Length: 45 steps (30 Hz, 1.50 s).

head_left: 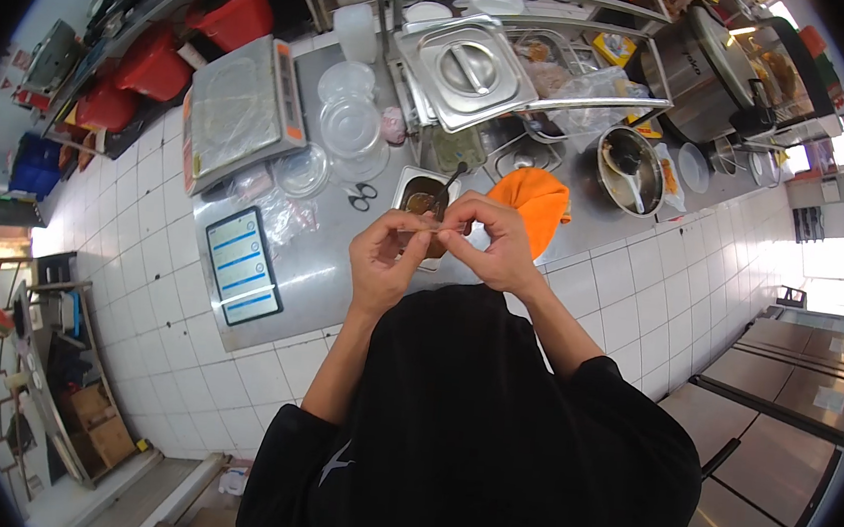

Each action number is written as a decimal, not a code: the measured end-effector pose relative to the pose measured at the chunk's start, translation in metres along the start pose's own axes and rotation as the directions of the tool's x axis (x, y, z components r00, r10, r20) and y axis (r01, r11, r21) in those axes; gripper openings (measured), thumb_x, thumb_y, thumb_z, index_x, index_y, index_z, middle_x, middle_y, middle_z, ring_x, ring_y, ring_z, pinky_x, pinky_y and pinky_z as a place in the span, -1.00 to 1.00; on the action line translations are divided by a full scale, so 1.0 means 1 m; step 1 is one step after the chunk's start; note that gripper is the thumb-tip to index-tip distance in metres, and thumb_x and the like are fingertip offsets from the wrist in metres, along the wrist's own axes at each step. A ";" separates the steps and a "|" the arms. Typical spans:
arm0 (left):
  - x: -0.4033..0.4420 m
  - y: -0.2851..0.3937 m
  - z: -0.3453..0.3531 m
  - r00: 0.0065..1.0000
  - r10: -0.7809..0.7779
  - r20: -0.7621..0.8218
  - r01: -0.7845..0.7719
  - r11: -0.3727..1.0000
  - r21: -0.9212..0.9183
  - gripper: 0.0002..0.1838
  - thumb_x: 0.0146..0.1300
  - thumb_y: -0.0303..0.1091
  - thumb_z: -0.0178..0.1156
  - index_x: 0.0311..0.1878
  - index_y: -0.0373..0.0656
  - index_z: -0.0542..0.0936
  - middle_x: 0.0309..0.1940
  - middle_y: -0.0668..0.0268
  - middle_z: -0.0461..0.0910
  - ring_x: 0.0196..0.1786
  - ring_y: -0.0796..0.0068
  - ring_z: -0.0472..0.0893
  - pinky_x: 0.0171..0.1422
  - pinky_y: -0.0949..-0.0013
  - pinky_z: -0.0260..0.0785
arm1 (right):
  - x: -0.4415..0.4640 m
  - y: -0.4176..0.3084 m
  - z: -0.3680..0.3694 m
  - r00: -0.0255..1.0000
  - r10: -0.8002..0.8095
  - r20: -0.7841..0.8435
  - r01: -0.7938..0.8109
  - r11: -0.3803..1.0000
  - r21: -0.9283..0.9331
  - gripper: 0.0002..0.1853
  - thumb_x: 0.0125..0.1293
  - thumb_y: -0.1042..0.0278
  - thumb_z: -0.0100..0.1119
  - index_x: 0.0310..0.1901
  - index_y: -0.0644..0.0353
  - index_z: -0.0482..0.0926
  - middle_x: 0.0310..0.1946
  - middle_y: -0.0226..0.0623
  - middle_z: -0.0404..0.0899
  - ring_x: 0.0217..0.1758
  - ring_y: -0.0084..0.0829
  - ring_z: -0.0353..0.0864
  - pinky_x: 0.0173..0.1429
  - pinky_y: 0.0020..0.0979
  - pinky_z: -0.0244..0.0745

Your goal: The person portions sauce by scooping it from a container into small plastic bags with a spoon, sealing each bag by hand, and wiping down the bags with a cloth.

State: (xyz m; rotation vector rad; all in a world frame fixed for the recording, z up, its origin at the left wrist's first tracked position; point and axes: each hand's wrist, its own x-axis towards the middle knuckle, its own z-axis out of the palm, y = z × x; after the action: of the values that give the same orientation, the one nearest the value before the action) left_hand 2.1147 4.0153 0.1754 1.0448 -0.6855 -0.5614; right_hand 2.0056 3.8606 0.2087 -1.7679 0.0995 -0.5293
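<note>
My left hand and my right hand meet at the fingertips over a small metal container. Both are closed in a pinch; whatever lies between the fingers is too small to make out. Inside the container is a brown liquid, partly hidden by my hands, and a dark-handled utensil leans in it. Close to my right hand lies a bunched orange cloth. A pair of scissors rests on the steel table to the left of the container.
On the left stand a scale, clear plastic lids and a tablet. A lidded steel pan sits at the back. Rightward are a metal bowl with utensils and a large pot.
</note>
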 end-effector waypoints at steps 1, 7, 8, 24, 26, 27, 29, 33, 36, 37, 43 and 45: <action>0.000 0.001 0.001 1.000 0.001 -0.001 -0.001 1.000 0.016 -0.90 0.39 -0.61 0.25 -0.08 -0.33 0.61 -0.08 0.19 0.68 0.06 0.41 0.67 0.17 0.38 0.52 | 0.000 -0.001 -0.001 1.000 0.000 -0.003 0.000 1.000 -0.002 -0.92 0.30 0.50 0.35 -0.24 0.25 0.63 -0.29 -0.38 0.59 -0.25 -0.57 0.50 -0.12 -0.48 0.39; 0.005 -0.003 0.016 1.000 -0.011 0.022 0.010 0.999 0.050 -0.89 0.33 -0.64 0.26 -0.11 -0.31 0.61 -0.13 0.22 0.64 0.09 0.39 0.65 0.19 0.36 0.50 | -0.004 -0.001 -0.009 0.998 0.012 -0.058 -0.012 1.000 0.000 -0.91 0.28 0.44 0.37 -0.25 0.20 0.64 -0.33 -0.41 0.59 -0.28 -0.55 0.52 -0.17 -0.46 0.39; 0.006 -0.003 0.020 1.000 -0.026 0.010 0.026 0.998 0.058 -0.89 0.33 -0.64 0.27 -0.11 -0.30 0.61 -0.13 0.23 0.64 0.09 0.39 0.65 0.20 0.35 0.49 | -0.005 0.000 -0.011 0.997 0.019 -0.070 -0.018 1.000 0.016 -0.92 0.28 0.44 0.36 -0.25 0.20 0.64 -0.33 -0.41 0.58 -0.29 -0.55 0.52 -0.17 -0.46 0.39; 0.055 -0.011 0.122 0.999 0.021 -0.037 -0.018 0.996 0.090 -0.71 0.30 -0.51 0.35 0.06 -0.30 0.57 -0.05 0.18 0.63 0.05 0.35 0.62 0.39 0.21 0.38 | 0.009 0.011 -0.139 0.999 0.039 0.029 -0.045 0.966 0.255 -0.92 0.34 0.42 0.40 -0.27 0.23 0.73 -0.12 -0.31 0.64 -0.07 -0.51 0.63 0.01 -0.48 0.57; 0.062 -0.007 0.141 0.993 -0.044 -0.112 0.053 0.996 0.072 -0.67 0.34 -0.47 0.33 0.13 -0.29 0.55 -0.03 0.21 0.62 0.09 0.37 0.61 0.39 0.27 0.36 | 0.027 0.017 -0.181 0.994 0.101 -0.036 -0.091 0.971 0.220 -0.88 0.37 0.39 0.37 -0.26 0.25 0.72 -0.13 -0.32 0.65 -0.13 -0.51 0.65 -0.04 -0.47 0.59; 0.062 -0.013 0.145 0.989 -0.078 -0.122 0.085 0.995 0.050 -0.66 0.37 -0.44 0.31 0.16 -0.29 0.53 -0.02 0.22 0.62 0.11 0.39 0.60 0.38 0.30 0.35 | 0.040 0.021 -0.203 0.979 0.177 -0.100 -0.149 0.959 0.240 -0.86 0.39 0.36 0.36 -0.25 0.26 0.72 -0.14 -0.34 0.65 -0.17 -0.51 0.67 -0.07 -0.45 0.61; 0.061 -0.028 0.145 0.983 -0.156 -0.092 0.161 0.986 0.052 -0.68 0.45 -0.40 0.24 0.18 -0.29 0.51 -0.02 0.24 0.61 0.13 0.42 0.58 0.37 0.33 0.34 | 0.074 0.021 -0.238 0.832 0.457 -0.314 -0.342 0.868 0.359 -0.82 0.39 0.29 0.35 -0.17 0.23 0.68 -0.17 -0.36 0.66 -0.23 -0.48 0.69 -0.17 -0.39 0.64; 0.044 -0.061 0.139 0.956 -0.294 -0.014 0.293 0.945 0.144 -0.75 0.57 -0.35 0.10 0.15 -0.30 0.51 -0.03 0.26 0.61 0.13 0.49 0.56 0.32 0.36 0.34 | 0.146 0.112 -0.313 0.716 0.565 -0.409 -0.368 0.804 0.467 -0.76 0.36 0.31 0.33 -0.05 0.26 0.62 -0.16 -0.31 0.66 -0.29 -0.38 0.71 -0.24 -0.33 0.67; 0.035 -0.064 0.150 0.950 -0.310 -0.034 0.308 0.917 0.252 -0.79 0.55 -0.36 0.11 0.07 -0.29 0.57 -0.08 0.29 0.64 0.04 0.53 0.60 0.20 0.40 0.39 | 0.190 0.170 -0.336 0.644 0.684 -0.344 -0.479 0.710 0.516 -0.83 0.35 0.36 0.32 -0.13 0.23 0.61 -0.25 -0.27 0.65 -0.25 -0.31 0.71 -0.17 -0.27 0.70; 0.034 -0.064 0.154 0.951 -0.306 -0.044 0.305 0.905 0.297 -0.80 0.54 -0.36 0.12 0.04 -0.28 0.59 -0.10 0.30 0.66 0.00 0.53 0.62 0.16 0.41 0.41 | 0.201 0.186 -0.338 0.612 0.682 -0.400 -0.505 0.727 0.466 -0.81 0.33 0.36 0.32 -0.13 0.28 0.63 -0.22 -0.22 0.68 -0.23 -0.27 0.74 -0.15 -0.26 0.70; 0.024 -0.068 0.170 0.959 -0.272 -0.074 0.276 0.856 0.436 -0.82 0.52 -0.35 0.15 0.00 -0.26 0.61 -0.15 0.27 0.67 -0.06 0.48 0.63 0.11 0.38 0.42 | 0.249 0.248 -0.335 0.657 0.287 -0.697 -0.676 0.633 -0.376 -0.64 0.17 0.19 0.36 -0.13 0.31 0.76 0.01 0.07 0.72 0.02 -0.03 0.76 0.14 -0.23 0.64; 0.021 -0.073 0.172 0.954 -0.283 -0.094 0.295 0.849 0.438 -0.81 0.52 -0.34 0.15 0.00 -0.27 0.61 -0.14 0.26 0.67 -0.06 0.47 0.63 0.11 0.37 0.43 | 0.270 0.260 -0.340 0.781 0.490 -0.387 -0.600 0.417 -0.682 -0.61 0.22 0.13 0.29 -0.05 0.26 0.75 0.04 0.06 0.71 0.09 0.00 0.73 0.19 -0.18 0.61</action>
State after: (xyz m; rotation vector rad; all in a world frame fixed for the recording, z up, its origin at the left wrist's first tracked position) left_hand 1.9942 3.8707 0.1716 1.6069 -0.6524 -0.6650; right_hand 2.1647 3.3919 0.1020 -2.3768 1.1478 -0.0715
